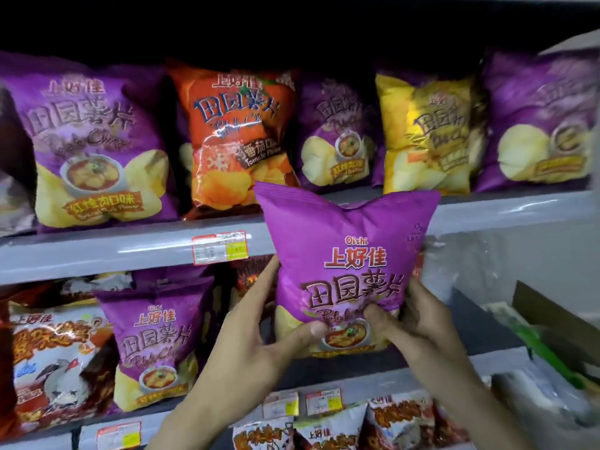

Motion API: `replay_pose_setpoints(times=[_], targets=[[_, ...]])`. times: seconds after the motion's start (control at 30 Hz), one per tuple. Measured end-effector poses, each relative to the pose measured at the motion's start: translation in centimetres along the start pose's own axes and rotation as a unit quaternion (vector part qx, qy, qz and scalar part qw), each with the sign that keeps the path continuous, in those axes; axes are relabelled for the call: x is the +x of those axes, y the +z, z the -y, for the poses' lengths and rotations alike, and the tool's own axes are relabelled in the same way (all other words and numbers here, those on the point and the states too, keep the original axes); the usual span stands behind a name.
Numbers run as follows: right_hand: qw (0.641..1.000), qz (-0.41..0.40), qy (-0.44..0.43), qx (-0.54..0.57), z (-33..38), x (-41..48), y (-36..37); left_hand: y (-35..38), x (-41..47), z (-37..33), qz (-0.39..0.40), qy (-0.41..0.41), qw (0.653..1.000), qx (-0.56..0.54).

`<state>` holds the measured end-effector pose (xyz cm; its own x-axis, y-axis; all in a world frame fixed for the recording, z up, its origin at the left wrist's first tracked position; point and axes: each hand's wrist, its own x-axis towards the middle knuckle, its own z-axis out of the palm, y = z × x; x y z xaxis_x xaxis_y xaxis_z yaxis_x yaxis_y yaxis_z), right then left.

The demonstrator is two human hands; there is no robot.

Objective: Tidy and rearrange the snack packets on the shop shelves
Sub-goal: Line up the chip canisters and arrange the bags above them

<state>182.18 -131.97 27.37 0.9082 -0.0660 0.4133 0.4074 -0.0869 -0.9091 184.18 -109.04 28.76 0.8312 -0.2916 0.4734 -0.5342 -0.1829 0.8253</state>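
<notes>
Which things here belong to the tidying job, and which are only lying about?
Job: held purple packet, gripped by left hand and right hand; orange tomato packet; yellow packet; upper shelf.
Lying about: price tag; brown cardboard; clear plastic.

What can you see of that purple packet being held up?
The purple packet is a puffed, glossy foil-like bag, upright and facing the camera, with an Oishi logo, red lettering and a pictured bowl and crisps low down. It is held off the shelves: the left hand and right hand grip its lower half, thumbs on the front.
</notes>
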Motion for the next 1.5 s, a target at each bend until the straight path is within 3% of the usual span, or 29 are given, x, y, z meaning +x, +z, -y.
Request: replay_pose_setpoints(times=[0.2, 0.37, 0.57, 0.9, 1.17, 1.33, 1.5], targets=[[0.993, -0.061, -0.102, -0.011, 4.9, 1.8, -0.8, 0.0, 3.6, -3.7, -0.018, 0.091, 0.996, -0.014], [0.973, -0.103, -0.203, -0.03, 8.4, 4.9, -1.5, -0.4, 6.9, -8.1, -0.055, 0.199, 0.977, 0.057], [0.956, -0.117, -0.264, -0.053, 11.6, 9.6, -2.0, -0.9, 12.0, -10.9, -0.029, 0.206, 0.978, 0.025], [0.967, -0.11, -0.229, -0.028, 9.2, 14.1, -1.6, -2.9, 16.3, -9.5, 0.023, 0.109, 0.993, 0.029], [0.994, -0.016, -0.098, -0.049, 9.3, 16.7, -2.1, -3.0, 16.5, -10.2, 0.01, -0.001, 0.99, 0.142], [0.991, -0.045, -0.042, -0.12, 9.4, 18.6, -1.8, -2.8, 18.1, -10.2, 0.001, -0.047, 0.982, 0.184], [0.972, -0.105, -0.061, -0.202, 9.5, 18.8, -1.4, -1.3, 18.3, -10.4, -0.019, -0.051, 0.969, 0.241]])
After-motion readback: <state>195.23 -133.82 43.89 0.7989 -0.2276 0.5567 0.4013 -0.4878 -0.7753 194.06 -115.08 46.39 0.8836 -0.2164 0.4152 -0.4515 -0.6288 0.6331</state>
